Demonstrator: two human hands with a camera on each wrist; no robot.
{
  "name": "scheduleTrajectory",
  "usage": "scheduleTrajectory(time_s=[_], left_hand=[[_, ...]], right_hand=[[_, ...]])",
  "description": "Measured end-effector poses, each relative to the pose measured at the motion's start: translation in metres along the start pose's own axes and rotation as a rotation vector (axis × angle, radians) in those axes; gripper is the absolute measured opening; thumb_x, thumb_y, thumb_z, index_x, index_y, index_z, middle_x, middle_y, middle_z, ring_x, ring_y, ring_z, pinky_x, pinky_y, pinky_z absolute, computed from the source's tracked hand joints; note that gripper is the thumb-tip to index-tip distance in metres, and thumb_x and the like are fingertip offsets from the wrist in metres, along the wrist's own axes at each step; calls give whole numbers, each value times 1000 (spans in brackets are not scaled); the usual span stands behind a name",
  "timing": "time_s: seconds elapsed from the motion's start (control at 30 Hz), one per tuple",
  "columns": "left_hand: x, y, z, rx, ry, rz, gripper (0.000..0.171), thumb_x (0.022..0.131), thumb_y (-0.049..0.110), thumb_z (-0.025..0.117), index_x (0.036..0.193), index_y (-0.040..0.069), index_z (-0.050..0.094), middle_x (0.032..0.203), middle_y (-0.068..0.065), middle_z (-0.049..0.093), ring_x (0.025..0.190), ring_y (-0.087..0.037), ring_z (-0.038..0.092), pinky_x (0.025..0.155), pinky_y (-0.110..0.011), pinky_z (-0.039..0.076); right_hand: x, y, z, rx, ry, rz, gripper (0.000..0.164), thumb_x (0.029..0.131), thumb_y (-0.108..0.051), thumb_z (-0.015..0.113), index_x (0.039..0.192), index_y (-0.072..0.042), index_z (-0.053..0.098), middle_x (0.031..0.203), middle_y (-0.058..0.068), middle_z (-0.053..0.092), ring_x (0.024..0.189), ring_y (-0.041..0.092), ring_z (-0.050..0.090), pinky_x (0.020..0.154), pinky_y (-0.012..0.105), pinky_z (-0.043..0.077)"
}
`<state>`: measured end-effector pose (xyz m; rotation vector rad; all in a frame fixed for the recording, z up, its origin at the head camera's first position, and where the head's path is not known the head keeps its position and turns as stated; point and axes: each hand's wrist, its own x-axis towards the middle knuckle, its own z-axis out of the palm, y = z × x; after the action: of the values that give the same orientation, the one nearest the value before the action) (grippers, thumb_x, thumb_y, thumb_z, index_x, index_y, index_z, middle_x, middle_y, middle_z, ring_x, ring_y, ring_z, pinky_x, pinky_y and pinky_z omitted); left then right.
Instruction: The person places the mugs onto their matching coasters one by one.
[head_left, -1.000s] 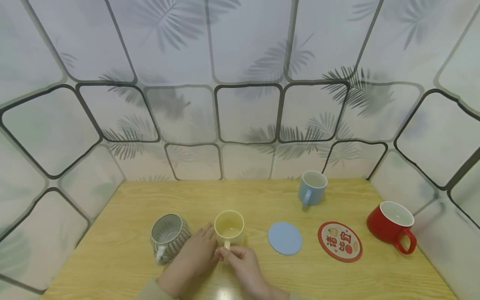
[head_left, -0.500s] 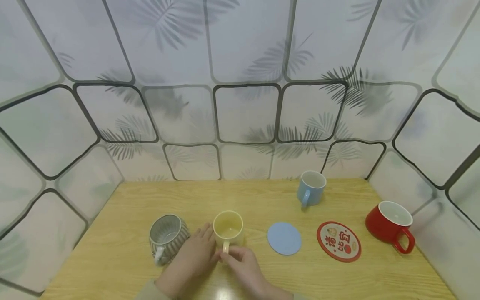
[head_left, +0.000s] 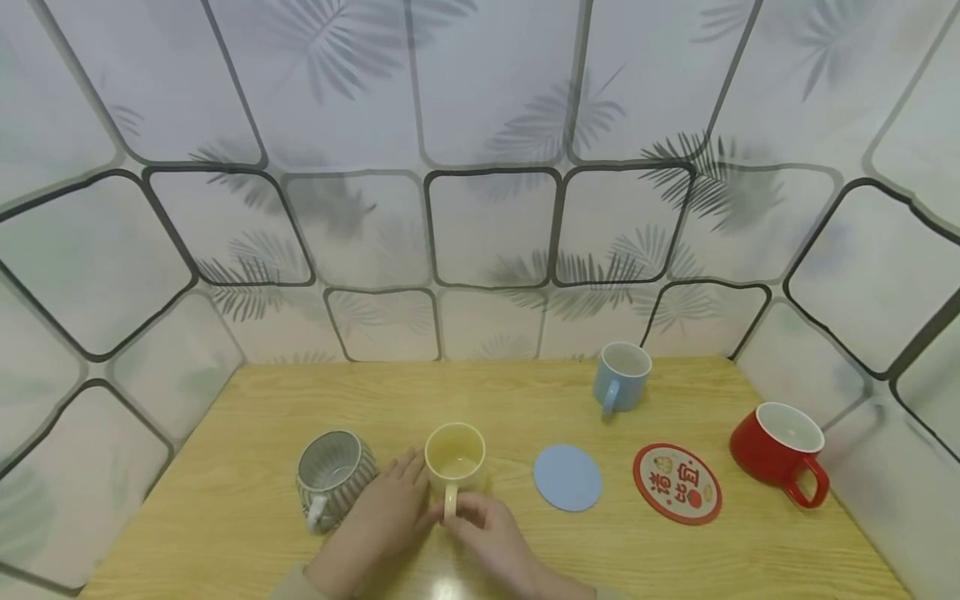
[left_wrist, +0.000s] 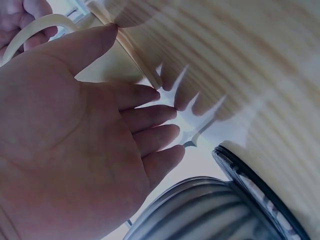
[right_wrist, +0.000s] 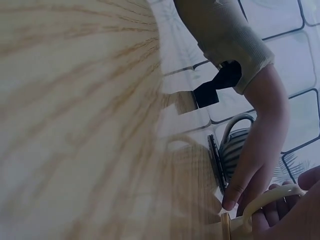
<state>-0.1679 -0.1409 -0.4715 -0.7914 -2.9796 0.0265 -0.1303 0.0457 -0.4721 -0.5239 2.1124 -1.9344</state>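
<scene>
A pale yellow mug (head_left: 455, 458) stands upright in the front middle of the table, its handle toward the person. My right hand (head_left: 495, 537) holds that handle (right_wrist: 272, 197), with fingers inside its loop. To the mug's left lies my left hand (head_left: 393, 500), fingers straight and pointing away, palm facing the left wrist camera. Its thumb tip is right at the wood-coloured disc (left_wrist: 142, 62) under the mug. Beside the left hand's outer edge sits a grey ribbed mug (head_left: 337, 479) on a dark-edged coaster (left_wrist: 260, 187).
Right of the yellow mug lies a round blue coaster (head_left: 567, 477), then a red-rimmed coaster (head_left: 677, 483) with printed characters. A light blue mug (head_left: 622, 379) stands farther back, and a red mug (head_left: 772, 450) at the far right. Patterned walls (head_left: 495, 225) enclose the wooden table (head_left: 375, 392).
More of the yellow mug's handle shows as the right thumb has shifted slightly lower on it. The left hand and the mugs stay in place; the head view drifts a little.
</scene>
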Motion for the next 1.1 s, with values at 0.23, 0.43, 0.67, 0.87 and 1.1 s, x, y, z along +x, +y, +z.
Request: scheduleTrajectory(time_s=[0.23,0.43,0.67,0.87,1.1], left_hand=[[-3,0,-3,-52,-24,-28,73,87,48,57,140,0,41,145,-20,39,135,-36,35,111,-52,30],[-8,2,-7,-107,8,-29,71,85,41,62,140,1,41,145,-20,40,134,-38,37,110,-55,31],[-11,-1,-6,-102,15,-26,69,88,47,57,140,5,42,147,-17,38,134,-37,38,109,-56,32],[-14,-4,-8,-100,6,-11,67,90,49,53,140,5,43,146,-17,40,132,-36,41,109,-55,33],[-18,-3,-21,-94,10,-22,65,92,48,51,138,2,44,141,-18,46,129,-36,44,108,-52,35]], right_hand=[[-4,-5,-6,-10,1,18,27,93,-18,57,114,-1,62,113,14,66,106,17,60,91,18,43],[-5,-5,-13,-67,-8,9,26,92,-15,57,114,-3,63,111,12,66,99,10,59,87,20,45],[-6,-1,-20,-34,-27,6,25,93,-15,56,115,-4,61,111,13,65,100,12,60,88,19,46],[-8,0,-28,35,-49,15,28,93,-11,55,118,1,57,113,19,63,104,22,60,90,19,48],[-7,-1,-37,43,-59,14,29,91,-9,57,117,5,57,113,25,61,102,23,61,88,24,53]])
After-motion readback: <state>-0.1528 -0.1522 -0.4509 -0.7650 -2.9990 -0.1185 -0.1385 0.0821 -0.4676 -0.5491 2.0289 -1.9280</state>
